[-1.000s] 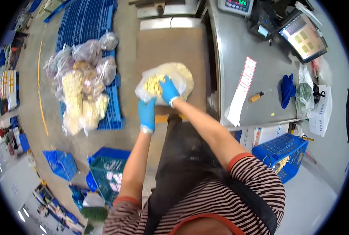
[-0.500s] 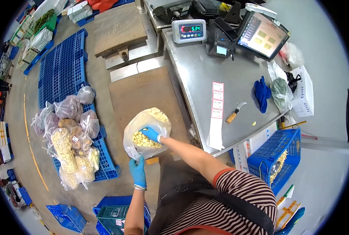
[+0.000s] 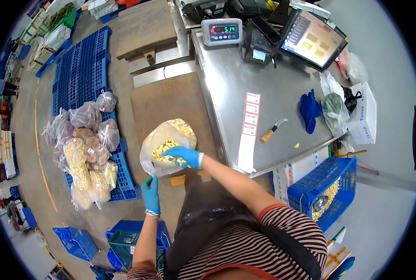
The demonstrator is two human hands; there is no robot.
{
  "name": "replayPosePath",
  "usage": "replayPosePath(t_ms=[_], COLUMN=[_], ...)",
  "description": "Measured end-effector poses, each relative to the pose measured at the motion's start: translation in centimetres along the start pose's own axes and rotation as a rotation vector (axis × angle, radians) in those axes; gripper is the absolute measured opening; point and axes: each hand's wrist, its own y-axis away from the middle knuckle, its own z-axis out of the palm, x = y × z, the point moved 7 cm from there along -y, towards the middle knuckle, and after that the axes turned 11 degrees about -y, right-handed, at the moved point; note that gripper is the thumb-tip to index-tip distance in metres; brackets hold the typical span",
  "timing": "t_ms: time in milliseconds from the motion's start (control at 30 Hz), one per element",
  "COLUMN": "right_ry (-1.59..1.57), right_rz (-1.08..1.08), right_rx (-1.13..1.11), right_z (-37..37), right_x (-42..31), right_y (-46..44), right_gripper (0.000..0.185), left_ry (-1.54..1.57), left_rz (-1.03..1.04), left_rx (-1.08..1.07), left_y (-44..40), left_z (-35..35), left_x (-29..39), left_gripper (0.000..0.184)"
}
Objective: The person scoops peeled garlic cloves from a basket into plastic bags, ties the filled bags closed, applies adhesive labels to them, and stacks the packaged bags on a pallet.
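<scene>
A clear plastic bag (image 3: 146, 150) of pale yellow pieces (image 3: 163, 150) lies open on the brown platform (image 3: 170, 100). My right hand (image 3: 182, 156), in a blue glove, is over the pieces at the bag's mouth, palm down with its fingers spread. My left hand (image 3: 150, 193), also gloved in blue, pinches the near edge of the bag. The scale display (image 3: 222, 31) at the top reads 5.14.
Filled bags (image 3: 79, 163) lie on a blue pallet (image 3: 82, 70) at left. The metal table (image 3: 217, 84) at right bears a label strip (image 3: 249, 126), a curved knife (image 3: 269, 133), a blue cloth (image 3: 310, 111) and a screen (image 3: 314, 39). A blue basket (image 3: 306, 186) stands below it.
The display went from 5.34 to 5.14 since half a second ago. My right hand's fingers have spread and come more into view above the pieces. My left hand still grips the bag's edge.
</scene>
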Motion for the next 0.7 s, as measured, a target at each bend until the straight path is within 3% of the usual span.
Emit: replayPosePath(t_ms=[67, 133, 167, 267, 300, 333, 400, 433, 467, 567, 667, 700], right_ry=[-0.096, 0.122, 0.191, 0.25, 0.201, 0.287, 0.352, 0.639, 0.936, 1.58, 1.449, 1.352], right_rz=[-0.001, -0.205, -0.278, -0.46, -0.612, -0.62, -0.669, -0.574, -0.461, 0.243, -0.167, -0.35], right_rx=[-0.133, -0.013, 0.12, 0.824, 1.042, 1.245, 1.505, 1.675, 1.825, 2.293, 2.104, 1.907], right_z=[1.3, 0.8, -0.1, -6.4, -9.4, -11.2, -21.7, -22.5, -22.3, -21.4, -18.7, -18.0], right_x=[-1.0, -4.4, -5.8, -7.4, -6.5, -5.9, -0.3, 0.4, 0.8, 0.9, -6.0, -7.9], right_y=[7.0, 16.5, 21.6, 40.9, 47.1, 53.6, 67.3, 72.0, 74.7, 76.6, 69.6, 65.1], right_gripper=[0.034, 0.034, 0.034, 0.035, 0.03, 0.025, 0.027, 0.032, 0.038, 0.048, 0.052, 0.05], left_ry=[0.044, -0.018, -0.053, -0.099, -0.107, -0.113, -0.151, -0.166, -0.184, -0.16, -0.156, -0.168], left_rz=[-0.009, -0.012, -0.012, 0.004, -0.008, -0.02, 0.011, 0.02, 0.028, 0.045, 0.102, 0.076], left_rx=[0.0, 0.032, 0.043, 0.07, 0.062, 0.056, 0.056, 0.071, 0.086, 0.03, 0.041, 0.033], left_y=[0.3, 0.7, 0.8, 0.8, 0.7, 0.5, 0.0, -0.3, -0.5, -0.5, 0.3, 0.4], left_z=[-0.4, -1.2, -1.5, -2.0, -1.9, -1.9, -1.9, -2.0, -2.0, -1.9, -2.8, -2.6], left_x=[0.1, 0.1, 0.1, -0.5, -0.2, 0.0, 0.0, -0.3, -0.7, 0.3, 2.2, 2.0], left_gripper=[0.034, 0.036, 0.037, 0.039, 0.04, 0.04, 0.042, 0.041, 0.041, 0.041, 0.044, 0.044])
